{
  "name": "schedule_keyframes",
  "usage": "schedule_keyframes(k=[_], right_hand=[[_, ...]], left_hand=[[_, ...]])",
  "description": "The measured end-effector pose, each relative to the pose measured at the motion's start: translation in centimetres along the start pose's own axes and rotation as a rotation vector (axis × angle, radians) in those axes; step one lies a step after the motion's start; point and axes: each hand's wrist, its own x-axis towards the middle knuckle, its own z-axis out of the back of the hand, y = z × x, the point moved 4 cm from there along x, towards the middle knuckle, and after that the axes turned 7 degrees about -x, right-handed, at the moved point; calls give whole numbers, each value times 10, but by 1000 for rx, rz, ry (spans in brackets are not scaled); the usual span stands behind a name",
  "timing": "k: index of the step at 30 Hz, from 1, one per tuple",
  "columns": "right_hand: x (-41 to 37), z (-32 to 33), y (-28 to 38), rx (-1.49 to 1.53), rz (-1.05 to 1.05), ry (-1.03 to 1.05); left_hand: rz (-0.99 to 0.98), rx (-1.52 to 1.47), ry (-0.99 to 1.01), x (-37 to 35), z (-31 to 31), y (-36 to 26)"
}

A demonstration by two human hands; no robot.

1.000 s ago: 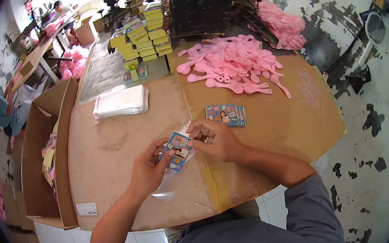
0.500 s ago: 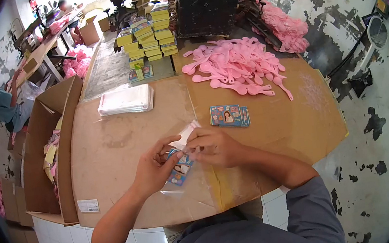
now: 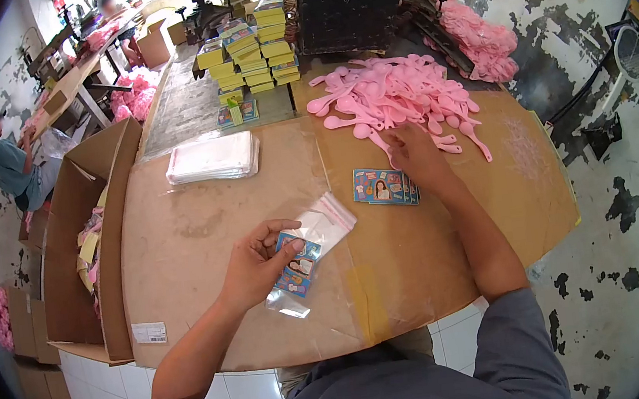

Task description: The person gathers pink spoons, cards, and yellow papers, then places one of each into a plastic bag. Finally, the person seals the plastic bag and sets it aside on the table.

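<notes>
My left hand (image 3: 257,263) pinches a blue printed card (image 3: 298,269) against a clear plastic bag (image 3: 328,222), low on the cardboard-covered table. The bag's pinkish-edged end points up and right, and a clear part shows below the card. At the near edge of the heap of pink spoons (image 3: 394,92) is my right hand (image 3: 413,153), its fingers bent down by a spoon handle; whether they grip it is hidden. Just below that hand lies a small stack of blue cards (image 3: 383,187).
A stack of clear bags (image 3: 212,158) lies at the table's upper left. Behind it stand piles of yellow-edged cards (image 3: 244,54). An open cardboard box (image 3: 109,255) borders the left side. A person (image 3: 14,167) sits at far left; another is farther back.
My right hand has left the bag and moved up and right to the spoons. The bag and card are now more exposed in my left hand. The view has shifted slightly.
</notes>
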Motion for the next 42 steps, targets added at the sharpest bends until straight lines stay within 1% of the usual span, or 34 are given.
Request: schedule_keyframes(k=[1,4,7,10,12,13,16,18,19,20,21,23,24,27,30,33,36,39,42], right_hand=[[0,-3,-2,74,-33,29],[0,0,10,162,-29,59],[1,5,4,211,-123,29],[-8,18,40,332,12,-44],[-27,4,70,800,-45,149],[-35,-2,86,1030,-76,239],[-46,-6,123,1122,-107,286],[-44,-7,118,1175,-126,159],[-41,-6,115,1198,-134,97],[-37,-4,113,1148,-84,-1],[-38,-6,113,1129,-109,92],[-40,-6,117,1083,-153,269],[-41,-6,122,1100,-127,308],[-44,0,131,1174,-111,241],[-48,0,136,1202,-95,180],[-54,-6,147,1131,-80,296],[-62,-11,151,1130,-58,182],[-70,-22,153,1176,-59,98],[-73,-28,147,1070,41,174]], left_hand=[[-13,-5,-6,0,-2,0],[-22,20,-15,0,-3,2],[-36,46,-5,3,1,11],[-19,49,-2,0,-2,3],[4,47,18,-4,-7,-1],[-15,45,21,-4,-9,-1],[-42,43,38,-4,-14,1],[-22,45,51,-5,-13,2],[5,61,52,-6,-12,-1],[31,75,53,-8,-13,-8],[58,89,57,-10,-13,-10],[49,130,82,-9,-10,-6],[45,152,94,-8,-8,-3],[-17,52,70,-6,-11,5],[13,144,80,-8,-11,0],[11,236,91,-10,-13,-1],[59,292,54,-10,-11,0],[1,37,32,-6,-9,6],[45,-15,38,-7,-8,0]])
